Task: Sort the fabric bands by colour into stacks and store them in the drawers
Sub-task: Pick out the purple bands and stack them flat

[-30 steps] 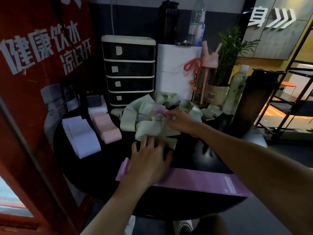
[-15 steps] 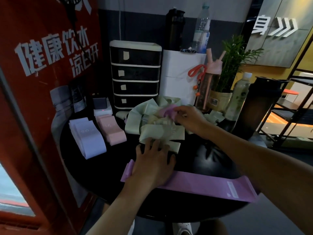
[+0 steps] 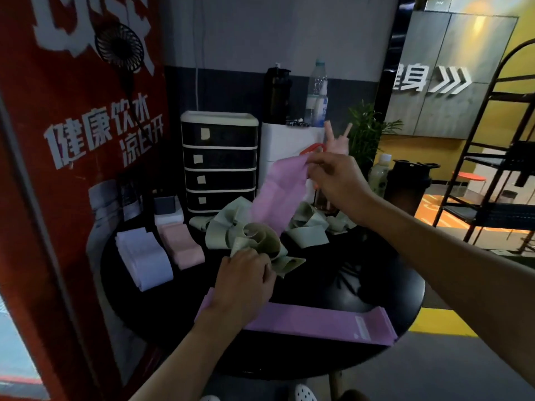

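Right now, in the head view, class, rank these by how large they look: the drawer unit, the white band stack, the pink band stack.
Largest: drawer unit.
Next: white band stack.
Smallest: pink band stack, which lies beside the white one and is clearly narrower.

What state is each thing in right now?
drawers: all closed
lifted purple band: hangs, pinched by right hand
second purple band: lies flat
green bands: tangled heap, gripped by left hand
white stack: folded, stacked
pink stack: folded, stacked
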Action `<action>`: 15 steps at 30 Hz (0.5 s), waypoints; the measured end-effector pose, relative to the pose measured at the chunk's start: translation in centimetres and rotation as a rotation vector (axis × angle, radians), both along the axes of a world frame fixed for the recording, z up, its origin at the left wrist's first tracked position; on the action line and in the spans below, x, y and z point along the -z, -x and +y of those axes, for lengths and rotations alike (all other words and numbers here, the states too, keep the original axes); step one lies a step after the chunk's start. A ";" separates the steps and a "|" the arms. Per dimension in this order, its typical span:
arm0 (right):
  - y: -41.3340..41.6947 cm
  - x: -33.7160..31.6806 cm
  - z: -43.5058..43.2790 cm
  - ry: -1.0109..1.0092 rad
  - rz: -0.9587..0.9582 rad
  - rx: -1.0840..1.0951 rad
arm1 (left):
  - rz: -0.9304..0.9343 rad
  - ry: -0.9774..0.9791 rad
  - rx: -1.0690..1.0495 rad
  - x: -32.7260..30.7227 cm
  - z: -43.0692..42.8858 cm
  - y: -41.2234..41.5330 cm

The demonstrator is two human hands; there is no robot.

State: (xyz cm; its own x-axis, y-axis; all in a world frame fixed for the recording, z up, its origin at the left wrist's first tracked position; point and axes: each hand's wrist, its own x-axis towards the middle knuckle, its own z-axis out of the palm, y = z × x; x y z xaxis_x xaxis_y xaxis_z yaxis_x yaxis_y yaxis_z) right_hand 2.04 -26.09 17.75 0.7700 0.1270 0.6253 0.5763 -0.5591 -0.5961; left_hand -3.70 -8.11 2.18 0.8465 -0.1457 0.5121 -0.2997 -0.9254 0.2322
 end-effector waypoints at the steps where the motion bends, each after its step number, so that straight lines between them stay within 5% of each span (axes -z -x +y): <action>1: 0.4 -0.5 -0.3 -0.020 -0.003 -0.008 | -0.020 0.024 0.016 -0.6 -0.1 0.0; 12: 4.3 -3.9 -2.5 -0.110 -0.086 -0.032 | -0.276 0.470 0.273 -9.5 -3.0 1.2; 15: 5.1 -4.0 -2.9 -0.090 -0.128 -0.046 | -0.166 0.631 0.356 -11.6 -4.6 1.8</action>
State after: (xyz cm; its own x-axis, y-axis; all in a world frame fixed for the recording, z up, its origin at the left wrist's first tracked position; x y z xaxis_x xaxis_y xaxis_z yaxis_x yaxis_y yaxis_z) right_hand -3.03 -29.01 21.79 0.6778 0.0994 0.7285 0.6747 -0.4780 -0.5624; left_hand -5.48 -12.68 13.77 0.7075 -0.0322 0.7059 -0.6335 -0.4714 0.6135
